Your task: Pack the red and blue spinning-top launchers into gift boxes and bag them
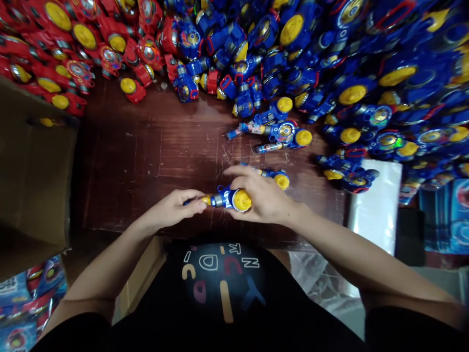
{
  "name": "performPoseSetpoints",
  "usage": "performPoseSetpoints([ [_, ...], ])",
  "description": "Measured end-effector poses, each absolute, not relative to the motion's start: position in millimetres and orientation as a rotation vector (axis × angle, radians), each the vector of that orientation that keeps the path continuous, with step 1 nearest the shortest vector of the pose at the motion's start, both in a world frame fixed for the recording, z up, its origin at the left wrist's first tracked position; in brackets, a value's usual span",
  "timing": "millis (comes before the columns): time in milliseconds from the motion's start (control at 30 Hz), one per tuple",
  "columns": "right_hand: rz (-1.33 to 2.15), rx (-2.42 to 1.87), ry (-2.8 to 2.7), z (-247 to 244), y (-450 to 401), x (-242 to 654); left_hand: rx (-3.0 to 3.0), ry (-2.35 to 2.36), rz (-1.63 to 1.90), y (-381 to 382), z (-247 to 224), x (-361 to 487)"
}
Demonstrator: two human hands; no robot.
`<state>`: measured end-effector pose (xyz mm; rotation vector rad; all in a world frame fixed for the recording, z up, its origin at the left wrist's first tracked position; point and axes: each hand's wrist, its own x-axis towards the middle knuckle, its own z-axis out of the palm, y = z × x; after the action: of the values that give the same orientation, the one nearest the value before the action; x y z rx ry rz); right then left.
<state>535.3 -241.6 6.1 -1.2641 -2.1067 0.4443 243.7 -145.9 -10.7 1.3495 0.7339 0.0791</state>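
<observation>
A blue toy with a yellow round cap (242, 200) is held between my hands, low over the table's near edge. My left hand (179, 208) pinches the thin orange-and-blue stick end of it. Around the capped end curl the fingers of my right hand (262, 195), whose fingertips are partly hidden. Just beyond my right hand lies a similar blue toy (281, 181) with its own yellow cap, partly covered by the fingers. Farther up, another blue toy (286, 131) lies with its stick pointing left, beside a loose thin stick (269, 147).
Red toys (110, 61) are heaped at the far left, and blue toys (351, 93) fill the far side and right. A cardboard box (36, 181) stands at the left. White plastic bags (377, 210) lie at the right. The brown table (146, 151) has a scratched surface.
</observation>
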Motion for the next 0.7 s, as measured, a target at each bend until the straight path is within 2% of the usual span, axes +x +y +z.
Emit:
performPoseSetpoints([
  [100, 0.433, -1.258, -2.286, 21.3, -245.1, 538.7, 1.434, 0.623, 0.055, -147.4, 0.6, 269.8],
  [300, 0.175, -1.407, -2.401, 43.4, -252.5, 560.9, 1.541, 0.582, 0.052, -140.2, 21.7, 293.0],
  [433, 0.212, -1.362, -2.407, 41.2, -252.5, 569.1, 1.667, 0.511, 0.019, -139.5, 34.0, 301.8],
  [533, 0.271, -1.377, -2.327, 35.2, -251.1, 566.5, 2.001, 0.487, 0.132, -143.1, 35.1, 308.7],
  [600, 0.486, -1.460, -2.168, 31.5, -249.2, 563.1, 2.268, 0.452, 0.263, -144.4, 29.9, 312.4],
  [700, 1.309, -1.552, -1.629, 26.3, -245.7, 559.6, 2.542, 0.264, 0.423, -138.7, 17.5, 317.6],
])
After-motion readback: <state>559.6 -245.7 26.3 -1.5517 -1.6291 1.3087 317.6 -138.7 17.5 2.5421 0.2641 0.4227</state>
